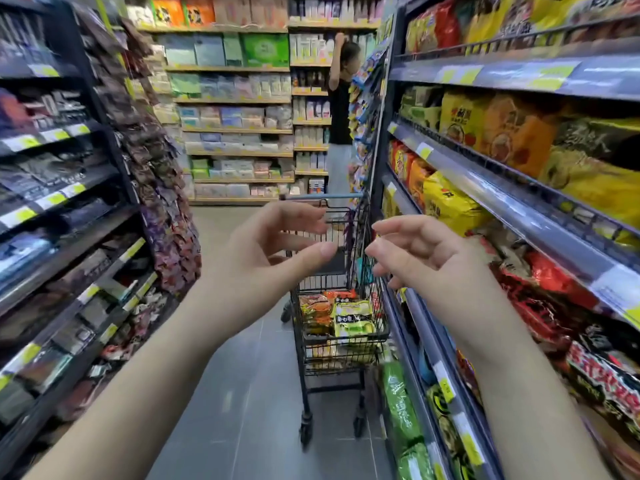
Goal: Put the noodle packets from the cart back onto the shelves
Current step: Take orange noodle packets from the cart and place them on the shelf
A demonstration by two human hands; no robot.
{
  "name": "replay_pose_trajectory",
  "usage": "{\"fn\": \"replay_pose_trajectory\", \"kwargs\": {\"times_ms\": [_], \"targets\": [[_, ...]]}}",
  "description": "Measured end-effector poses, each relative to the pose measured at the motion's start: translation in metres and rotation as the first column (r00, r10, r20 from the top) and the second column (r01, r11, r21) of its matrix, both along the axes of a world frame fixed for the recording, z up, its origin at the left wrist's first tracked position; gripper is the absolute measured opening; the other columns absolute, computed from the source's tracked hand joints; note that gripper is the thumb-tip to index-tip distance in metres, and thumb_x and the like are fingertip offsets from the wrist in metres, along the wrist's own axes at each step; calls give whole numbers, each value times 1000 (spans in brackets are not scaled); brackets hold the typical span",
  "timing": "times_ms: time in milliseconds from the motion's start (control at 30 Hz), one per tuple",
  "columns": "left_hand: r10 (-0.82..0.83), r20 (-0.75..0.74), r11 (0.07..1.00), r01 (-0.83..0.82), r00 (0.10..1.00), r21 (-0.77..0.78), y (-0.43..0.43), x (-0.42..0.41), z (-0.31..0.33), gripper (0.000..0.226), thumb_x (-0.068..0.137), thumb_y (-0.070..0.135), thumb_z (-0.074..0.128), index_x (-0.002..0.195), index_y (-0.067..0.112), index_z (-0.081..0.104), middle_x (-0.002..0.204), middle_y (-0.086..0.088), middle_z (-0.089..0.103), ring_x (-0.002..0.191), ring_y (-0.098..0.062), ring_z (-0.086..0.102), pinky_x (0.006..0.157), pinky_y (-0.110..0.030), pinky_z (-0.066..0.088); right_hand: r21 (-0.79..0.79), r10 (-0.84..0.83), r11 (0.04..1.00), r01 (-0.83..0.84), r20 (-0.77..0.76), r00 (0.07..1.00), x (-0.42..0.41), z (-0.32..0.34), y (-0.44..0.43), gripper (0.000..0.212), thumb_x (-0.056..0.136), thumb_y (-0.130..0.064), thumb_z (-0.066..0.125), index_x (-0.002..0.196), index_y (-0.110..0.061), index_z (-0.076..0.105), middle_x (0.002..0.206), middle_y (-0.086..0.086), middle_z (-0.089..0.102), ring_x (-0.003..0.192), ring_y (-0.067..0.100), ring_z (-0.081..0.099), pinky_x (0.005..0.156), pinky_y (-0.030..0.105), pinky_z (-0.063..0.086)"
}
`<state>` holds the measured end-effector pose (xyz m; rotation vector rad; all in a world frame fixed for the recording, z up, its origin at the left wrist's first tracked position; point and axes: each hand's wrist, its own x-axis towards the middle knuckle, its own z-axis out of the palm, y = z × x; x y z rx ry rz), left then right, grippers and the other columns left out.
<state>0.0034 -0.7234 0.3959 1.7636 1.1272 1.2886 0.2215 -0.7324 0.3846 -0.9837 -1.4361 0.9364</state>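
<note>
A black wire cart (pixel 341 358) stands in the aisle ahead, close against the right-hand shelves (pixel 512 202). Its lower basket holds several noodle packets (pixel 337 315), orange ones on the left and yellow-green ones on the right. My left hand (pixel 273 244) and my right hand (pixel 415 254) are both raised in front of the cart's upper basket, fingers loosely spread, holding nothing. The two hands are a short gap apart and touch neither the cart nor the packets. The right-hand shelves carry rows of yellow, orange and red noodle packs.
Dark shelves (pixel 59 216) of snack packs line the left side, with a hanging rack of dark packets (pixel 156 174). A person in a black top (pixel 341 98) reaches up at the far shelves. Grey floor (pixel 242 393) runs between the shelf rows.
</note>
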Motion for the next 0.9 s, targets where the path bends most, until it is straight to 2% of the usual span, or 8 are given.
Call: {"fn": "replay_pose_trajectory", "kwargs": {"times_ms": [300, 467, 667, 833, 900], "targets": [[-17, 56, 996, 22, 998, -89, 135, -19, -50, 48, 77, 46, 79, 120, 28, 67, 118, 6, 74, 103, -10, 72, 103, -53, 53, -105, 11, 994, -6, 49, 999, -15, -44, 130, 32, 79, -38, 76, 108, -26, 73, 97, -2, 78, 85, 11, 75, 69, 20, 56], [-19, 80, 989, 31, 997, -146, 231, -52, -70, 40, 81, 39, 81, 117, 30, 68, 117, 8, 75, 101, -11, 72, 102, -50, 55, -157, 4, 988, 6, 62, 998, -45, -57, 230, 35, 76, -39, 75, 107, -24, 73, 93, -2, 78, 82, 11, 74, 68, 21, 57], [-21, 84, 971, 41, 996, -238, 338, -81, -81, 39, 80, 34, 77, 117, 27, 68, 115, 11, 75, 96, -6, 72, 97, -41, 58, -235, 1, 972, 11, 55, 999, -75, -77, 333, 22, 86, -26, 76, 107, -21, 73, 94, 0, 77, 84, 12, 74, 70, 20, 56], [-25, 77, 949, 48, 997, -312, 409, -83, -105, 40, 82, 37, 82, 118, 27, 68, 118, 10, 74, 101, -15, 72, 102, -54, 54, -300, -20, 953, 36, 54, 998, -69, -99, 397, 18, 90, -21, 75, 108, -23, 74, 98, 2, 77, 87, 13, 75, 70, 20, 57], [-30, 70, 938, 52, 997, -342, 433, -79, -114, 41, 82, 39, 83, 118, 27, 68, 118, 11, 74, 102, -13, 72, 104, -54, 53, -320, -26, 946, 41, 50, 998, -62, -107, 422, 19, 90, -22, 75, 109, -23, 74, 98, 1, 77, 87, 12, 75, 70, 21, 57]]}}
